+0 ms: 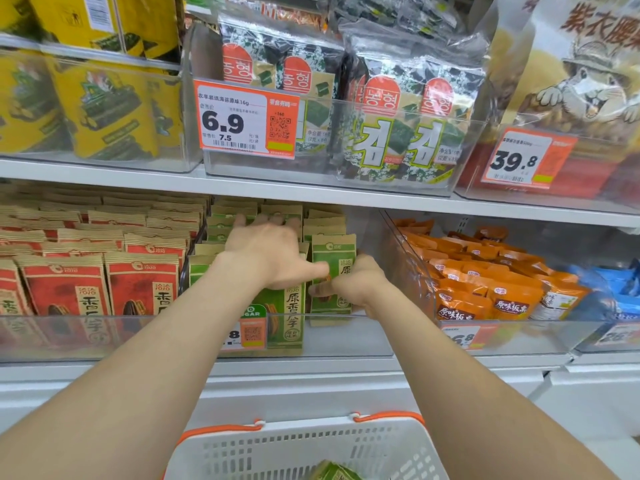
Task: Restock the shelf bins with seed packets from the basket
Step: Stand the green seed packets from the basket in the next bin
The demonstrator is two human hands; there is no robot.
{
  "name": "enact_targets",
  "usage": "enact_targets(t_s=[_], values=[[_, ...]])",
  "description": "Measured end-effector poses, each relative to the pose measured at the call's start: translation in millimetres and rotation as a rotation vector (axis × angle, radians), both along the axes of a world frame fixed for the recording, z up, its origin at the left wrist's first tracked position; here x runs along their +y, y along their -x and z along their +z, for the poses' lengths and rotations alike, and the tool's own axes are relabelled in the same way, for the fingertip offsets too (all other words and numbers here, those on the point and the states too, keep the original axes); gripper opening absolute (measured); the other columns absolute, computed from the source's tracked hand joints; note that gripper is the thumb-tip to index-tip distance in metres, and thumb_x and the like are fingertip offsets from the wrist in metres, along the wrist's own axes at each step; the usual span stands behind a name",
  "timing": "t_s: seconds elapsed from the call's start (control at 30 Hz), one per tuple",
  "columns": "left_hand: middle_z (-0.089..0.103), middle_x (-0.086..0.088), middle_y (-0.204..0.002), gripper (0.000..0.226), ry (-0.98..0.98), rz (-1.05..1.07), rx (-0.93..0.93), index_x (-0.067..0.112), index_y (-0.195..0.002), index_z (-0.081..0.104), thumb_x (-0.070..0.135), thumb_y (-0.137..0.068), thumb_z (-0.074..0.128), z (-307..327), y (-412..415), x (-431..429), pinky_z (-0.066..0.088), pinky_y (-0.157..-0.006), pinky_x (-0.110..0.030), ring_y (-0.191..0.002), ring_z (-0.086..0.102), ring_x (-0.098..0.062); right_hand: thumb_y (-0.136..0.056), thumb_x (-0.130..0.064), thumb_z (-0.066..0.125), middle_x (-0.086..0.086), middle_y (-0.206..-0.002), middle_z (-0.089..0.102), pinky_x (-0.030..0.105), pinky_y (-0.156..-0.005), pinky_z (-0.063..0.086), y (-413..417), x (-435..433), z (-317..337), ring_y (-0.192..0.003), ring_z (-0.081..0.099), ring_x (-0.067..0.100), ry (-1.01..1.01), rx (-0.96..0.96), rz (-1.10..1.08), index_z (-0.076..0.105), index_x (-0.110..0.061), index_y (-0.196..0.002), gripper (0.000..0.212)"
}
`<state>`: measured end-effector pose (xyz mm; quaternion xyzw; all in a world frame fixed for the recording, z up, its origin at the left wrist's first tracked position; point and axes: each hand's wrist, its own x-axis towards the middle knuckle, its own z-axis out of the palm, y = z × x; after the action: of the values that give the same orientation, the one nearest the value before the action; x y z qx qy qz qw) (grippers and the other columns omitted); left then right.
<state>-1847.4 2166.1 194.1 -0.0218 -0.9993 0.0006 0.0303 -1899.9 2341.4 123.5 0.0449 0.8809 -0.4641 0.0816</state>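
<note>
a: where's the packet being shelved?
b: the green paper seed packet [334, 268] stands upright in the right hand [356, 285], whose fingers curl round its lower half. it's already inside the clear plastic shelf bin [346, 337], at the front of the row nearest that hand.
a: and the other hand?
b: the left hand [266, 252] is just beside it, fingers spread flat, pressing on the rows of green packets [292, 306] that run to the back.
a: so how far along?
b: well on, i'd judge. the bin looks mostly full, with a gap beyond the right hand toward the bin wall.
a: what's left?
b: below both wrists, the white slotted plastic basket with orange handles [277, 452] shows a corner of another green packet [334, 472], so at least one more. the rest of the basket is out of view. left of the left hand the red packets [65, 289] look stocked, and so do the orange pouches [485, 282] right of the right hand.
</note>
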Motion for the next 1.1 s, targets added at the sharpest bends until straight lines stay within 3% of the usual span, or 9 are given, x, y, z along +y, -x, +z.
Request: enact_targets(t_s=[0.2, 0.3, 0.43, 0.53, 0.63, 0.83, 0.93, 1.03, 1.1], values=[[0.046, -0.013, -0.157, 0.100, -0.088, 0.069, -0.018, 0.020, -0.148, 0.048, 0.091, -0.082, 0.029, 7.1, -2.4, 1.8, 0.015, -0.121, -0.066, -0.148, 0.036, -0.036, -0.042, -0.031, 0.108, -0.006, -0.103, 0.075, 0.037, -0.078, 0.061, -0.8, 4.8, 5.1, -0.093, 0.071, 0.017, 0.034, -0.048, -0.033, 0.064, -0.025, -0.114, 0.084], [0.054, -0.018, -0.146, 0.073, -0.282, 0.099, -0.040, 0.016, -0.116, 0.063, 0.073, -0.095, 0.023, 13.4, 4.7, -5.4, 0.012, -0.122, -0.069, -0.143, 0.039, -0.038, -0.045, -0.021, 0.107, -0.001, -0.109, 0.076, 0.042, -0.086, 0.061, -0.9, 12.5, 7.7, -0.100, 0.071, 0.020, 0.065, -0.131, -0.004, 0.066, -0.019, -0.115, 0.081], [0.047, -0.017, -0.155, 0.062, -0.256, 0.105, -0.017, 0.016, -0.148, 0.048, 0.056, -0.105, 0.029, 8.5, 11.4, -5.1, 0.007, -0.124, -0.068, -0.151, 0.031, -0.037, -0.056, -0.009, 0.102, -0.002, -0.110, 0.076, 0.030, -0.069, 0.052, -1.4, 16.6, 8.0, -0.099, 0.070, 0.017, 0.108, -0.140, 0.053, 0.065, -0.016, -0.117, 0.071], [0.050, -0.012, -0.154, 0.054, -0.266, 0.086, -0.022, 0.021, -0.148, 0.050, 0.050, -0.106, 0.033, 6.7, 15.0, -3.0, 0.009, -0.125, -0.067, -0.147, 0.038, -0.035, -0.036, -0.022, 0.108, -0.008, -0.102, 0.080, 0.036, -0.086, 0.062, 0.7, 4.2, 2.6, -0.098, 0.076, 0.014, 0.069, -0.093, 0.095, 0.071, -0.019, -0.116, 0.088], [0.060, -0.009, -0.128, 0.043, -0.247, 0.083, 0.027, 0.020, -0.120, 0.062, 0.047, -0.104, 0.033, 6.1, 14.3, -2.8, 0.008, -0.120, -0.071, -0.131, 0.050, -0.035, -0.008, -0.049, 0.105, -0.013, -0.105, 0.077, 0.037, -0.091, 0.062, 7.3, -7.5, -4.2, -0.100, 0.074, 0.013, 0.019, 0.019, 0.083, 0.065, -0.028, -0.117, 0.118], [0.057, -0.008, -0.098, 0.030, -0.208, 0.081, 0.182, 0.020, -0.092, 0.051, 0.040, -0.106, 0.034, 9.3, 3.9, -3.1, 0.029, -0.116, -0.063, -0.097, 0.053, -0.031, -0.059, -0.017, 0.100, -0.005, -0.114, 0.067, 0.039, -0.098, 0.057, -2.3, -17.5, 5.5, -0.108, 0.065, 0.020, 0.072, 0.138, 0.028, 0.044, -0.026, -0.128, 0.089], [0.061, -0.007, -0.085, 0.029, -0.245, 0.018, 0.397, 0.018, -0.085, 0.054, 0.033, -0.105, 0.040, 8.6, -6.5, 3.3, 0.049, -0.092, -0.047, -0.074, 0.052, -0.029, -0.050, -0.033, 0.099, -0.007, -0.115, 0.072, 0.046, -0.098, 0.059, 5.4, -19.1, -1.1, -0.108, 0.070, 0.019, 0.050, 0.078, 0.103, 0.049, -0.029, -0.130, 0.095], [0.068, -0.006, -0.082, 0.036, -0.245, -0.063, 0.462, 0.022, -0.085, 0.059, 0.035, -0.107, 0.034, 2.4, -17.4, 10.9, 0.044, -0.098, -0.049, -0.070, 0.055, -0.030, -0.044, -0.058, 0.095, -0.006, -0.109, 0.074, 0.039, -0.090, 0.061, 2.9, -14.8, 3.0, -0.105, 0.070, 0.020, -0.100, -0.027, 0.097, 0.068, -0.029, -0.116, 0.082], [0.068, -0.001, -0.080, 0.045, -0.228, -0.100, 0.483, 0.025, -0.082, 0.057, 0.043, -0.109, 0.027, -2.0, -24.3, 9.9, 0.042, -0.093, -0.048, -0.071, 0.057, -0.029, -0.061, -0.050, 0.096, -0.001, -0.110, 0.071, 0.036, -0.079, 0.063, -7.9, -14.0, 8.7, -0.103, 0.068, 0.022, -0.130, -0.061, 0.073, 0.071, -0.024, -0.110, 0.061]])
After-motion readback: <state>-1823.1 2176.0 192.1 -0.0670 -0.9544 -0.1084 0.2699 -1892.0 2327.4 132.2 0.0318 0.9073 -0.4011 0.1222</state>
